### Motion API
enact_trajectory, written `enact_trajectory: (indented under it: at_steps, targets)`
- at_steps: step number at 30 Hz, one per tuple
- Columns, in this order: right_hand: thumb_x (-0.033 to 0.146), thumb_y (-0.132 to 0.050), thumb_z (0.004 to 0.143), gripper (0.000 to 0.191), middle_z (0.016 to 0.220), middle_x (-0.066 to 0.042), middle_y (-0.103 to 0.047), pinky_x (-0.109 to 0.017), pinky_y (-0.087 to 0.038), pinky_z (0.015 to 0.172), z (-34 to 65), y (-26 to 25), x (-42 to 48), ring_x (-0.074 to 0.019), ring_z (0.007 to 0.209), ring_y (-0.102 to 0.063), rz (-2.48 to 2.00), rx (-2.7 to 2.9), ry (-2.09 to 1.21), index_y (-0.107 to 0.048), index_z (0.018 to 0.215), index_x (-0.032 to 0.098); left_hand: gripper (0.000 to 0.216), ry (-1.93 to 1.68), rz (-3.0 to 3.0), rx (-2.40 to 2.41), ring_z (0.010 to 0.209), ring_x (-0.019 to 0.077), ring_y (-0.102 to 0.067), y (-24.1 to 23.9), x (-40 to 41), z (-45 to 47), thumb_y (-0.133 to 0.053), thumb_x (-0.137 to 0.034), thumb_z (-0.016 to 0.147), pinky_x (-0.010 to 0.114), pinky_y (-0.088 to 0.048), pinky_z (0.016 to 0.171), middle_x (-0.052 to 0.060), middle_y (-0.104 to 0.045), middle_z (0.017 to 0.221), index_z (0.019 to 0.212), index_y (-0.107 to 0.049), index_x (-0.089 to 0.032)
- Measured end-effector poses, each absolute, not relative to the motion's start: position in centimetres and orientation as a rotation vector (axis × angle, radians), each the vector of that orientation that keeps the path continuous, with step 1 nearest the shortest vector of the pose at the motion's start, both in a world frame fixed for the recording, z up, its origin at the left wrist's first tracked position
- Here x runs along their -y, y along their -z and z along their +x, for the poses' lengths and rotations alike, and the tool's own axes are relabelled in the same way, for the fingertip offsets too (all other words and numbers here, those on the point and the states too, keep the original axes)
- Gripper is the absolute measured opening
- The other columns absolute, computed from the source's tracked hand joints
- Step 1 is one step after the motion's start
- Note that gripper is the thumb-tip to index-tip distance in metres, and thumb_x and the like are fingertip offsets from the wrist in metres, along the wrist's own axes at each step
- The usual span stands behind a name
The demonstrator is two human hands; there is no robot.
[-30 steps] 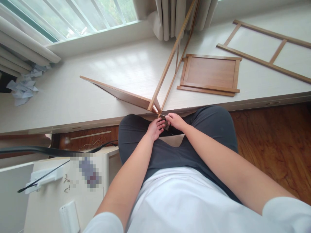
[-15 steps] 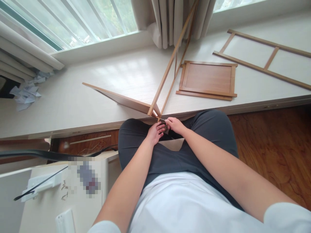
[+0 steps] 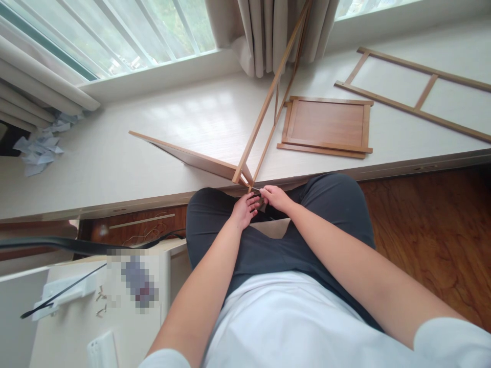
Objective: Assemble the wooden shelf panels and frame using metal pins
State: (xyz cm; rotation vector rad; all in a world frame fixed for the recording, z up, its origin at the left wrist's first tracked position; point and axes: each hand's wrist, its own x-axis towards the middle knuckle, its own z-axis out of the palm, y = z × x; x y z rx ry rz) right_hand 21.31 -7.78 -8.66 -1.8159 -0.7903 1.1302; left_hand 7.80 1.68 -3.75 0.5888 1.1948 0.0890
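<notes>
My right hand (image 3: 275, 198) is closed round a thin metal tool (image 3: 256, 189), whose shaft points left at the lower end of a wooden frame (image 3: 264, 110). The exact kind of tool is too small to make out. Beside that end, my left hand (image 3: 246, 210) lies palm up with its fingers apart, its fingertips close to the wood. The frame leans upward and away, its far end by the curtain. A wooden panel (image 3: 187, 156) stands on edge and meets the frame near my hands; the joint itself is partly hidden.
Stacked wooden panels (image 3: 326, 122) and a ladder-like wooden frame (image 3: 425, 91) lie on the white window ledge (image 3: 172, 115) at the right. Crumpled paper (image 3: 40, 148) sits at its left end. On a low cabinet (image 3: 130, 337) lie several screws (image 3: 101, 301) and a white power strip (image 3: 102, 351).
The view has shifted very slightly. Both hands, the tool and the wooden pieces keep nearly the same places.
</notes>
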Motion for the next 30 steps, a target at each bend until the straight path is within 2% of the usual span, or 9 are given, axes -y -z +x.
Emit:
enact_trajectory:
  at_steps: [30]
  targets:
    - [0.049,-0.046,0.095,0.037,0.059,0.002,-0.061,-0.024,-0.038,0.056,21.28,8.74,7.74,-0.0122,0.053,-0.051,-1.805,0.781,-1.145,-0.059,0.075,0.02,0.022,-0.081,0.602,-1.184,0.07,0.013,-0.061,3.76,-1.66,7.76,-0.059,-0.03,0.088,0.023,-0.041,0.055,0.01,-0.071,0.113,0.106,-0.065,-0.02]
